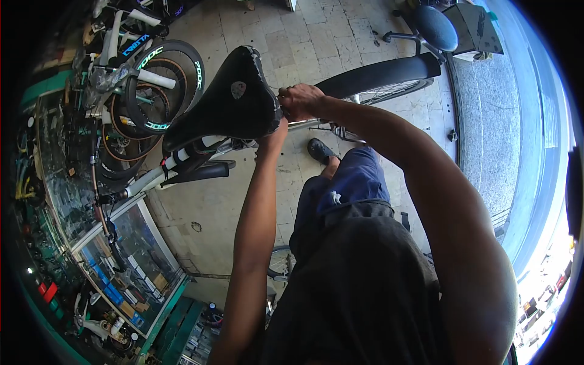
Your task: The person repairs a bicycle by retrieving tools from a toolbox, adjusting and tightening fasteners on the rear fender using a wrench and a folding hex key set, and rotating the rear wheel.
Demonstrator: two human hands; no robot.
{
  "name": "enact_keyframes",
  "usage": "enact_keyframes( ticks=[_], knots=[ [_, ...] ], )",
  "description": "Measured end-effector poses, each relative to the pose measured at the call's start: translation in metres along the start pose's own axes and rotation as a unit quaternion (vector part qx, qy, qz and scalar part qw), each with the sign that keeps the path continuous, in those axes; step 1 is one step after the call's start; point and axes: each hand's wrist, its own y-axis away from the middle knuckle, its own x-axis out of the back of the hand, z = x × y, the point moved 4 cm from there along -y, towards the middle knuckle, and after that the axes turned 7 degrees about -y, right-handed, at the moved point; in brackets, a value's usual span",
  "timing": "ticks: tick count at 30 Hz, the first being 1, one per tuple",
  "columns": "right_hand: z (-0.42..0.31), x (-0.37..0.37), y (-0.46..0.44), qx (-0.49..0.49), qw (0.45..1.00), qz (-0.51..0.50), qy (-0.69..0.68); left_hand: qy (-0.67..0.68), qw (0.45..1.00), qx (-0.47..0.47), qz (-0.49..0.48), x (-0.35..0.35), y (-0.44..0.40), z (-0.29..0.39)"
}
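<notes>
A black bicycle saddle [222, 100] with worn, pale edges fills the upper middle of the head view. It sits on a bicycle whose pale frame [146, 181] runs down to the left. My right hand [300, 102] is at the saddle's rear edge, its fingers curled; what they grip is hidden. My left hand [275, 132] reaches under the back of the saddle, with its fingers mostly hidden behind it. Just beyond my right hand stretches the rear wheel under a long black mudguard [383, 76].
Bicycle tires [164, 85] and wrapped frames stand at the upper left. A glass display case [125, 267] holds boxes at the lower left. A round stool [435, 28] stands at the upper right, near a step edge. My foot in a dark shoe [318, 151] rests on the tiled floor.
</notes>
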Motion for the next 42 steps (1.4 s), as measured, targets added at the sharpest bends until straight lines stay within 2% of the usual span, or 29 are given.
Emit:
enact_keyframes(
  ticks=[3, 6, 8, 9, 12, 13, 16, 18, 19, 21, 22, 24, 25, 26, 28, 30, 32, 34, 36, 42],
  knots=[
    [0.001, -0.004, 0.0, 0.015, 1.0, -0.003, 0.004, 0.042, 0.997, -0.037, 0.056, -0.001, 0.005, -0.003],
    [0.004, -0.004, -0.002, 0.029, 1.0, -0.001, 0.005, 0.021, 0.997, -0.048, 0.063, 0.007, 0.008, -0.001],
    [0.004, -0.004, -0.002, 0.015, 0.999, -0.041, 0.009, 0.041, 0.99, -0.118, 0.062, 0.009, 0.012, -0.005],
    [0.001, -0.005, 0.001, 0.013, 0.999, -0.043, 0.007, 0.041, 0.991, -0.116, 0.059, 0.009, 0.013, -0.009],
    [0.002, -0.001, -0.003, 0.006, 0.999, -0.039, 0.0, 0.033, 0.967, -0.235, 0.093, -0.015, 0.0, -0.035],
    [-0.001, -0.002, 0.0, -0.001, 0.999, -0.041, -0.006, 0.014, 0.944, -0.305, 0.123, -0.01, 0.003, -0.033],
    [-0.003, -0.001, -0.001, -0.015, 0.999, -0.043, -0.014, -0.027, 0.939, -0.336, 0.067, 0.0, 0.0, -0.032],
    [-0.005, 0.003, 0.002, -0.034, 0.998, -0.052, -0.019, -0.174, 0.926, -0.333, -0.042, 0.013, 0.002, -0.015],
    [-0.005, 0.001, 0.007, -0.036, 0.998, -0.049, -0.018, -0.174, 0.925, -0.336, -0.041, 0.016, 0.002, -0.011],
    [-0.007, 0.003, 0.016, -0.01, 0.998, 0.07, 0.0, -0.121, 0.962, -0.22, -0.103, 0.018, -0.005, -0.011],
    [-0.012, -0.005, 0.022, -0.013, 0.997, 0.072, -0.003, -0.122, 0.961, -0.223, -0.106, 0.027, -0.002, -0.002],
    [-0.016, -0.011, 0.029, -0.076, 0.982, 0.151, 0.084, -0.093, 0.969, -0.202, -0.107, 0.051, -0.001, 0.016],
    [-0.014, -0.012, 0.026, -0.116, 0.988, 0.102, 0.013, -0.096, 0.967, -0.207, -0.113, 0.053, 0.003, 0.017],
    [-0.018, -0.008, 0.024, -0.121, 0.987, 0.106, 0.012, -0.085, 0.968, -0.188, -0.139, 0.054, 0.002, 0.017],
    [-0.021, -0.004, 0.024, -0.199, 0.969, 0.101, 0.105, -0.078, 0.968, -0.175, -0.165, 0.058, -0.002, 0.018],
    [-0.017, 0.001, 0.016, -0.219, 0.962, 0.119, 0.109, -0.095, 0.957, -0.185, -0.204, 0.059, -0.004, 0.017],
    [-0.012, -0.003, 0.01, -0.237, 0.968, -0.016, 0.085, -0.104, 0.952, -0.204, -0.203, 0.059, -0.005, 0.015],
    [-0.008, 0.006, 0.004, -0.239, 0.967, -0.029, 0.089, -0.109, 0.948, -0.226, -0.197, 0.06, -0.009, 0.016],
    [-0.007, 0.007, 0.001, -0.229, 0.968, -0.097, 0.019, -0.115, 0.944, -0.193, -0.243, 0.057, -0.009, 0.013],
    [-0.004, 0.0, 0.0, -0.207, 0.977, -0.046, 0.036, -0.146, 0.929, -0.232, -0.249, 0.051, -0.012, 0.009]
  ],
)
